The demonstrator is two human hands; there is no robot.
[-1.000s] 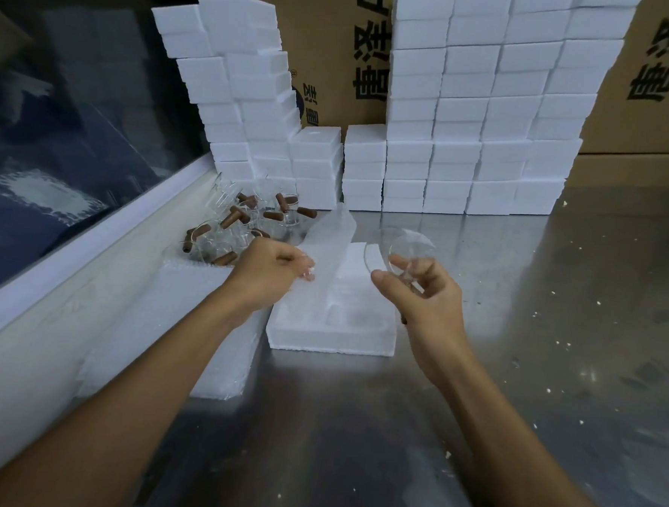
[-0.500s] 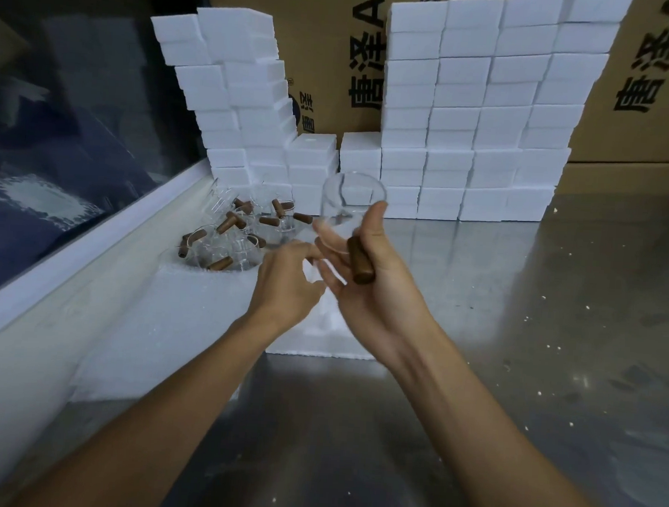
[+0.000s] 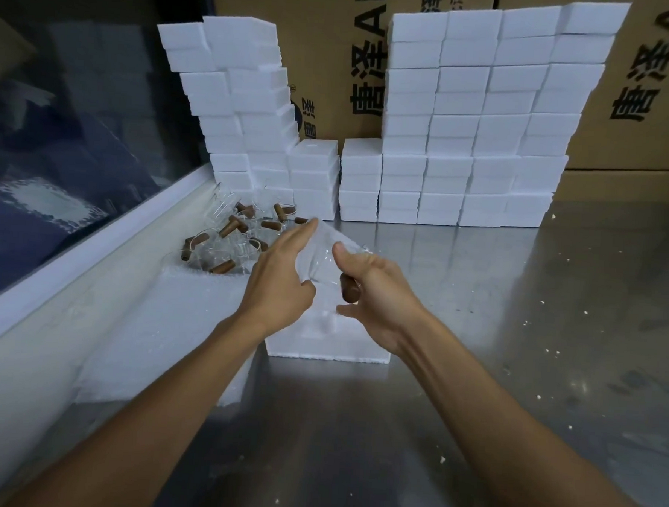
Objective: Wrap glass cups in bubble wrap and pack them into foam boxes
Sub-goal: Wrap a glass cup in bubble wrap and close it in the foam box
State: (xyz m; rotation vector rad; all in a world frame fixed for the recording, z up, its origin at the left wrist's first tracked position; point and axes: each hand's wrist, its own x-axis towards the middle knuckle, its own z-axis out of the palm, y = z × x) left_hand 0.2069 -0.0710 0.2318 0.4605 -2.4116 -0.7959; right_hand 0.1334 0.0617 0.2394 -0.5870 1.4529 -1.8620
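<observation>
Glass cups are seen at three scales: stacked foam boxes (image 3: pixel 469 144) at the back of the steel table (image 3: pixel 515 342), an open foam box (image 3: pixel 327 347) under the hands, and a heap of spare cups (image 3: pixel 232 239) to the left. One glass cup (image 3: pixel 334 261) is gripped by the right hand (image 3: pixel 377 295), fingers curled round its brown handle (image 3: pixel 349 289). Its long axis seems to be tilted up and away toward the left hand (image 3: pixel 280 281), the nearer one for wrapping, by which bubble wrap (image 3: pixel 326 237) is pinched against the glass.
</observation>
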